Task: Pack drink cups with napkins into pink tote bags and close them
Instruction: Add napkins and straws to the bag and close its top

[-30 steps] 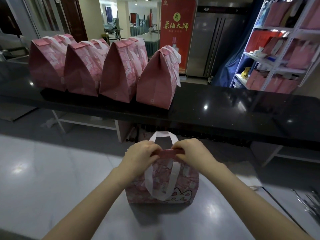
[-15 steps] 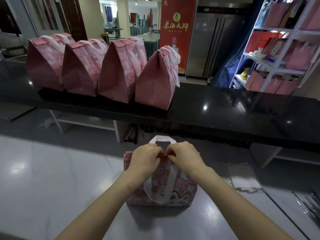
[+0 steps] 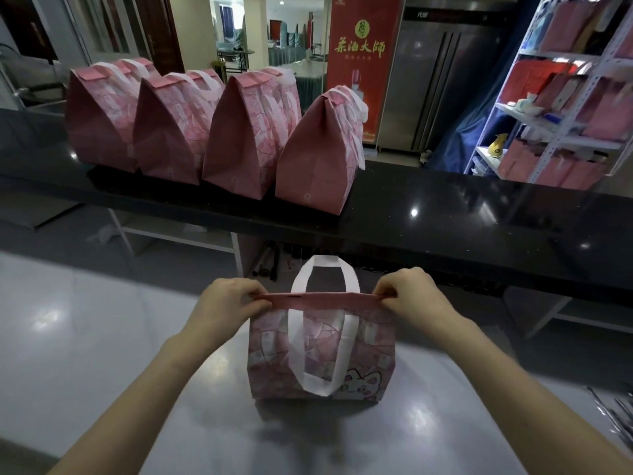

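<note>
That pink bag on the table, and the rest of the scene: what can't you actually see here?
- Head view: contents of the pink tote bag; its pressed-shut top edge hides any cups or napkins.
- Fingertips of the left hand and right hand curl behind that edge.
- Four closed bags on the black counter: contents hidden.
- Metal items at right: cut off by the frame.

Behind: tall red banner with gold characters (image 3: 363,56), steel refrigerator (image 3: 431,80), white metal shelving rack (image 3: 534,108) at right.
</note>
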{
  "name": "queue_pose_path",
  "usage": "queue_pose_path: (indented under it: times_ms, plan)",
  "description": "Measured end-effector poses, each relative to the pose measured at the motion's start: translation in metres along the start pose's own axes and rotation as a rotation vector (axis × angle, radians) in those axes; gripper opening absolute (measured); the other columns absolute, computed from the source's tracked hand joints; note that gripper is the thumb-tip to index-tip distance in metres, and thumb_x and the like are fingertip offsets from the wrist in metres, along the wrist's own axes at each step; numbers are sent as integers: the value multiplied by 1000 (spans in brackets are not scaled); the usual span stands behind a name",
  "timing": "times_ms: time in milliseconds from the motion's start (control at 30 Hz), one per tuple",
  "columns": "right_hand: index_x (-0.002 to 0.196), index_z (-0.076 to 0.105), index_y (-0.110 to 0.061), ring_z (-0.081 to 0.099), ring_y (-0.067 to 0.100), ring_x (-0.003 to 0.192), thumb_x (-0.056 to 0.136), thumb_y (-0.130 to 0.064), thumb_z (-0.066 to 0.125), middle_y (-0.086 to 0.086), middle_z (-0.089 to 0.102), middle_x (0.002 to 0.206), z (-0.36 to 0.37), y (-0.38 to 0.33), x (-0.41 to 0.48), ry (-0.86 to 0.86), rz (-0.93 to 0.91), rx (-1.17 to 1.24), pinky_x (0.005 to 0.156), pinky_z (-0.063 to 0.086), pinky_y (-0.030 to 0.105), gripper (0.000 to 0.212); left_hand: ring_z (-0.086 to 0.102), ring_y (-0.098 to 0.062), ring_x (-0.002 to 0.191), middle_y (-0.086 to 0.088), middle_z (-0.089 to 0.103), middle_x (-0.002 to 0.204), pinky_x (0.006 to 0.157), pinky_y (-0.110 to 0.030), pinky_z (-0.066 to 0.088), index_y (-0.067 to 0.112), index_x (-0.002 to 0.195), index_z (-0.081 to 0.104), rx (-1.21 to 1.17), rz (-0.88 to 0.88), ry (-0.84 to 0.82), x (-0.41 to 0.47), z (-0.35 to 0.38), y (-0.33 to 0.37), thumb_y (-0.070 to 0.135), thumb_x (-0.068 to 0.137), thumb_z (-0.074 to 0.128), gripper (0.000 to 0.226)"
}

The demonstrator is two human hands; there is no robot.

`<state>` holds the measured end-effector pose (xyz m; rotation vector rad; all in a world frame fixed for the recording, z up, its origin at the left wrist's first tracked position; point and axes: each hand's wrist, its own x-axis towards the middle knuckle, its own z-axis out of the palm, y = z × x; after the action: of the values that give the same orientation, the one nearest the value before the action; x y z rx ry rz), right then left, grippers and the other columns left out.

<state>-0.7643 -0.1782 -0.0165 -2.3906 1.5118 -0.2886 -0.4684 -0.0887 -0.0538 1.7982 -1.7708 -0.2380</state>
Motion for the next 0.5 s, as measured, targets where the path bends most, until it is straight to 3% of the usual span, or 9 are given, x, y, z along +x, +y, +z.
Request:
queue_pose_path:
  times_ms: [167,233,333,400,500]
  plan:
    - [99,72,-22,63,15,89,89,-12,61,-4,69,94,23,-20,16,161,-44,41,80,55,38,18,64,-10,71,13,70,72,64,-30,50,26,78,74,97,-63,146,-29,-4,-6,30,79,77,5]
    - [116,65,-21,60,19,104,91,-16,60,-2,63,115,32,-31,24,193,-75,65,90,52,36,27,64,-16,68,11,69,68,62,-33,51,25,74,73,136,-101,231,-43,-5,-7,31,78,78,9]
    - [139,46,-24,42,16,130,89,-24,66,-4,36,148,48,-47,28,192,-94,173,103,40,31,54,65,-22,65,7,69,65,61,-36,51,20,66,71,137,-178,339,-65,-2,-6,30,77,80,17]
    - [139,45,-25,35,14,136,88,-29,67,-5,28,153,61,-53,22,214,-94,256,106,35,30,55,65,-23,63,6,68,62,58,-35,50,19,63,67,126,-199,398,-77,3,-1,27,76,80,20]
    - [128,55,-23,35,16,136,88,-32,67,-2,35,149,86,-50,-2,230,-94,327,108,34,31,43,62,-21,59,7,65,59,56,-35,49,20,60,63,61,-202,456,-91,16,17,29,74,73,20]
